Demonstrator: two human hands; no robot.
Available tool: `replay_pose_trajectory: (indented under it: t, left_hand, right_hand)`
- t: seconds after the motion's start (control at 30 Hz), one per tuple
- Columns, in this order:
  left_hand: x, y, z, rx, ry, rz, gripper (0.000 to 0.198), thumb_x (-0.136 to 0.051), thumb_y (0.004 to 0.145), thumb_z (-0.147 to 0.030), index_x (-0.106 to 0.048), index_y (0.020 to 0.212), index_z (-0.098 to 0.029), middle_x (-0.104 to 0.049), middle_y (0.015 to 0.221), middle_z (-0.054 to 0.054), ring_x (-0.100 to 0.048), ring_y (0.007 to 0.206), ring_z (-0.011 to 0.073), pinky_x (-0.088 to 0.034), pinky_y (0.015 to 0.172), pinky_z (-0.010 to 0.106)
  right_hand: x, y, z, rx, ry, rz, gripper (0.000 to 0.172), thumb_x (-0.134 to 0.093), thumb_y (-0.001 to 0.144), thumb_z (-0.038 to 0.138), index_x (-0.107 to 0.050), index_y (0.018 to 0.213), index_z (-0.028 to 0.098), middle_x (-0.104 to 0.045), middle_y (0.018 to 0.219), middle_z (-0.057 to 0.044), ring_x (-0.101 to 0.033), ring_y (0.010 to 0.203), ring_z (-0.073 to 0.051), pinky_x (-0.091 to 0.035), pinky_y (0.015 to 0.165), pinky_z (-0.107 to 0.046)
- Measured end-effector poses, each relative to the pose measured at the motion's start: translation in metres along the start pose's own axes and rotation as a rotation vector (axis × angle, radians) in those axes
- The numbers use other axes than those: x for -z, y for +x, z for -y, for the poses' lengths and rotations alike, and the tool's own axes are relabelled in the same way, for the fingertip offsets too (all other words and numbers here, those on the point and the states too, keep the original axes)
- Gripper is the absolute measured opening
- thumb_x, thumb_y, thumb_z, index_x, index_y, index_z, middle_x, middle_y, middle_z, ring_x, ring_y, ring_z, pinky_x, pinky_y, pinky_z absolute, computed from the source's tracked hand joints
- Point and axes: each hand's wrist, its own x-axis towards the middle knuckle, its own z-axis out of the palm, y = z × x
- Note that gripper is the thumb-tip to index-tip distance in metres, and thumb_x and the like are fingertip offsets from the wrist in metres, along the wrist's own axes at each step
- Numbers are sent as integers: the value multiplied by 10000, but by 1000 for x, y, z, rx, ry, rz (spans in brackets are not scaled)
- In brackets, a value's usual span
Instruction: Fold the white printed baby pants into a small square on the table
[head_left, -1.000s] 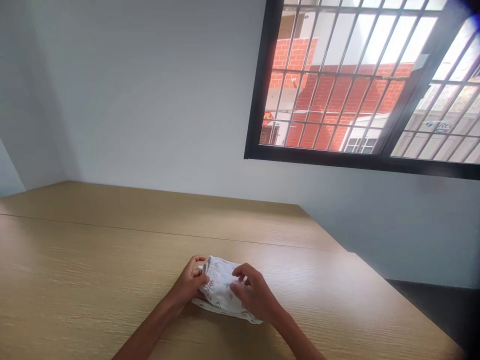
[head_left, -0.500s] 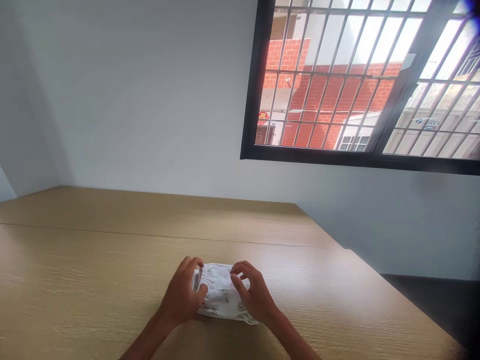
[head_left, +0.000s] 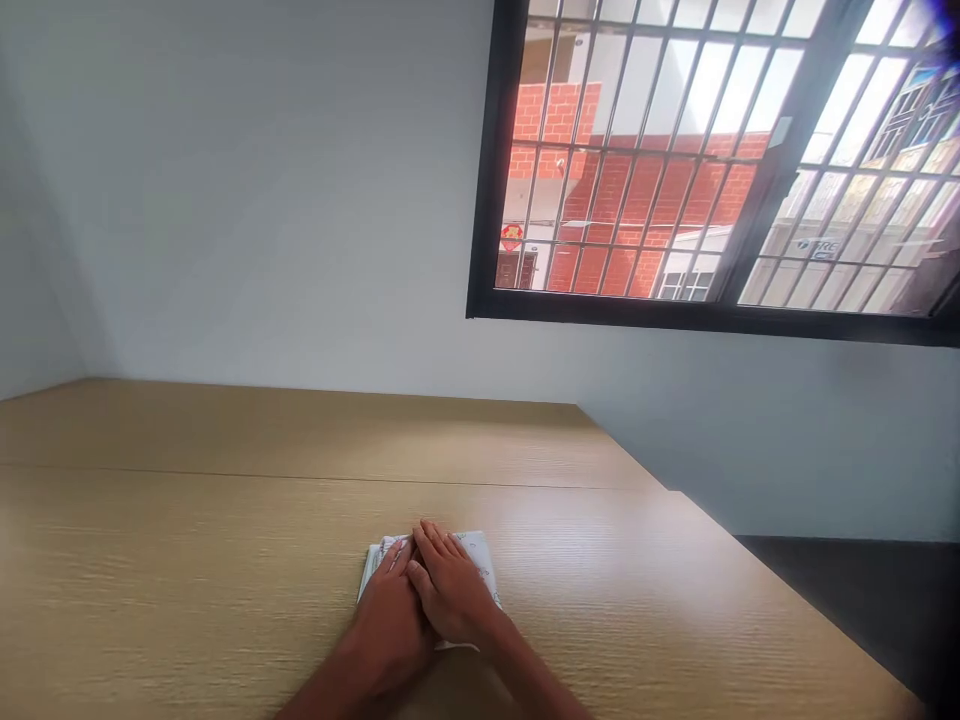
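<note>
A folded white garment with small printed figures (head_left: 478, 552) lies on the wooden table near its front, mostly covered by both hands. My left hand (head_left: 390, 610) rests flat on its left part, fingers stretched forward. Over the middle lies my right hand (head_left: 452, 590), also flat, its thumb and fingertips overlapping the fingers of the left. Neither hand grips the cloth. The garment's left edge shows several folded layers, and a bit of its near edge peeks out below the right hand.
The light wooden table (head_left: 187, 540) has a seam running across it and a slanting right edge, beyond which a dark area (head_left: 840, 590) shows. A pale wall (head_left: 262, 200) stands behind, with a barred, black-framed window (head_left: 637, 310) at upper right.
Both hands have gone from curled fingers at the garment's two sides to lying flat together on top of it. The camera view has turned slightly to the right.
</note>
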Motion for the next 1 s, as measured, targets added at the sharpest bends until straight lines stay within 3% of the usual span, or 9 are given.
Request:
replay_pose_trajectory:
  t: [0.13,0.23,0.43,0.53,0.63,0.73,0.83,0.9,1.0]
  left_hand:
    - [8,-5,7,127,125,74,732,-514,957,-435,-230,1489,-20,-139,1529,154,-98,1420,309,-57,1190,524]
    - [9,-10,17,96,150,75,836,-460,991,-643,-203,1498,-30,-129,1535,138,-62,1425,298,-51,1189,535]
    - [11,-6,47,33,238,63,570,-417,1061,-493,-266,1519,-189,-121,1553,62,-11,1426,312,-80,1149,634]
    - [16,2,57,126,343,-142,553,-628,990,-346,-384,1476,-246,-170,1545,117,-64,1408,381,-134,1102,684]
    - [23,2,51,107,281,-336,460,-471,901,-33,-542,1326,-197,-422,1366,159,-346,1277,352,-331,1031,556]
    - [27,-6,35,-88,-82,-232,365,-402,874,-33,-626,1096,-217,-568,1090,78,-518,1023,263,-436,911,408]
    - [27,-15,24,-114,-272,-75,217,-513,903,-188,-635,1067,-262,-573,1115,34,-518,1046,248,-433,948,371]
    - [28,-20,25,-101,-265,-18,315,-553,889,-249,-611,1196,-292,-516,1294,23,-450,1196,264,-379,1049,394]
    - [29,-25,33,-90,-271,76,513,-582,878,-303,-494,1383,-324,-345,1481,-14,-276,1365,253,-239,1168,425]
  right_hand:
    - [13,-11,-8,-63,-242,77,517,-399,1113,305,-263,1539,45,-128,1534,-81,-63,1415,-214,-133,1176,-462]
    - [23,-22,-18,-140,-372,114,548,-422,1116,333,-219,1554,75,-38,1539,-61,10,1414,-254,-113,1158,-555]
    - [35,-40,-21,-201,-399,131,568,-414,1130,415,-238,1550,75,-79,1543,-63,37,1409,-297,-63,1128,-641]
    - [40,-45,-13,-216,-386,66,575,-633,1040,393,-409,1482,102,-314,1475,-157,-204,1362,-343,-109,1101,-666]
    - [44,-53,-2,-195,-306,-27,480,-864,843,294,-622,1227,139,-566,1185,-149,-486,1114,-335,-298,1040,-572]
    - [46,-66,9,-184,-73,-28,411,-887,732,172,-646,1063,213,-613,993,-37,-572,910,-266,-466,798,-357]
    - [43,-73,15,-172,29,54,322,-904,690,190,-651,878,254,-597,851,18,-588,780,-237,-423,619,-265]
    - [39,-70,14,-51,-4,121,338,-950,657,162,-630,747,222,-598,839,21,-588,802,-234,-422,684,-270]
    - [34,-62,11,235,-18,66,417,-1007,617,116,-623,760,193,-594,1085,7,-536,1033,-249,-361,925,-301]
